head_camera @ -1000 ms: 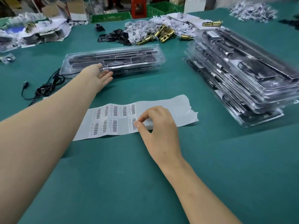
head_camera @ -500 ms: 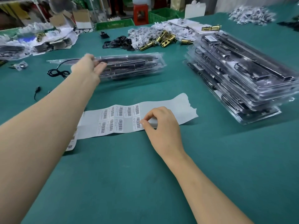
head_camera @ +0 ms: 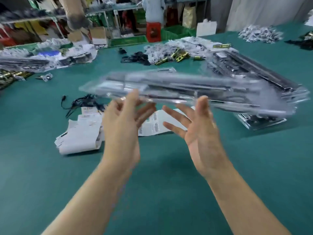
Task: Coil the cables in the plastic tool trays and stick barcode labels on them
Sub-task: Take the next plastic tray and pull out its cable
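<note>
A clear plastic tool tray (head_camera: 186, 85) with dark parts inside hangs tilted and motion-blurred above the green table (head_camera: 160, 192). My left hand (head_camera: 122, 126) meets its near edge, thumb on top and fingers underneath. My right hand (head_camera: 201, 133) does the same further right, thumb against the edge and fingers spread below. Under my hands lies the white barcode label sheet (head_camera: 157, 122), partly hidden. A loose black cable (head_camera: 84, 102) lies on the table to the left.
A tall stack of filled clear trays (head_camera: 264, 82) stands at the right. Used white backing paper (head_camera: 81, 134) is folded at the left. Gold hardware (head_camera: 177, 55) and bagged parts lie at the back, with more trays (head_camera: 25, 62) far left.
My left hand lifted the tray off the table and swung it rightward and nearer. My right hand left the label sheet and rose to the tray. The cable stayed on the table.
</note>
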`<state>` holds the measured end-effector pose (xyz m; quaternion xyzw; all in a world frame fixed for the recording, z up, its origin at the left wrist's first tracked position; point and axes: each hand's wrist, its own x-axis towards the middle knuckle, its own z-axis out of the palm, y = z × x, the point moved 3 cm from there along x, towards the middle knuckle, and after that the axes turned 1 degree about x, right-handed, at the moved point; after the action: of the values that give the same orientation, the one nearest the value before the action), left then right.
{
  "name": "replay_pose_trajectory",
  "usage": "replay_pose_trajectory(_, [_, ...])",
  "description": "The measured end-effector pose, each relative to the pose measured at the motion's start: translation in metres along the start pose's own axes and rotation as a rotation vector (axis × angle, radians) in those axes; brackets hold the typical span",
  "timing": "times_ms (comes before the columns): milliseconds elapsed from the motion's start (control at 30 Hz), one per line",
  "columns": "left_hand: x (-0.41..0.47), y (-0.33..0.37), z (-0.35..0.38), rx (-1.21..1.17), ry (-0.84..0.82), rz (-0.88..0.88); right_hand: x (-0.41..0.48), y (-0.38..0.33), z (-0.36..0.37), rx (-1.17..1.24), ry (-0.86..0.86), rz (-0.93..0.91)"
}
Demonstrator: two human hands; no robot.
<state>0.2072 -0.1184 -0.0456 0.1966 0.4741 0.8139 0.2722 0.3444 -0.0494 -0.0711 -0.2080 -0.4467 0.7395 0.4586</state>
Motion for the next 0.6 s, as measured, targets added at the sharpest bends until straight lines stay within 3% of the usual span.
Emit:
replay_pose_trajectory(167, [-0.056,-0.044,-0.021,0.149,-0.073,-0.17,-0.045,0.002,-0.025,0.157,0.219,0.072])
replay_pose_trajectory(267, [-0.07,-0.047,-0.035,0.375,-0.314,-0.217,-0.058,0.005,-0.041,0.182,0.343,0.099])
replay_pose_trajectory(300, [-0.073,-0.044,-0.043,0.505,-0.401,-0.133,-0.061,0.003,-0.046,0.197,0.366,0.118])
replay_pose_trajectory(367, [-0.069,-0.031,-0.062,0.851,-0.448,0.314,-0.065,0.001,-0.057,0.237,0.395,0.16])
replay_pose_trajectory(433, [-0.058,-0.016,-0.08,1.084,-0.294,0.761,-0.067,0.0,-0.066,0.267,0.43,0.196])
replay_pose_trajectory(467, [-0.05,-0.014,-0.088,1.119,-0.215,0.808,-0.067,0.002,-0.069,0.281,0.45,0.207])
replay_pose_trajectory(533, [-0.033,-0.016,-0.1,1.055,-0.191,0.579,-0.066,0.005,-0.074,0.309,0.493,0.21])
replay_pose_trajectory(600, [-0.026,-0.025,-0.107,0.986,-0.279,0.335,-0.064,0.005,-0.072,0.343,0.489,0.209])
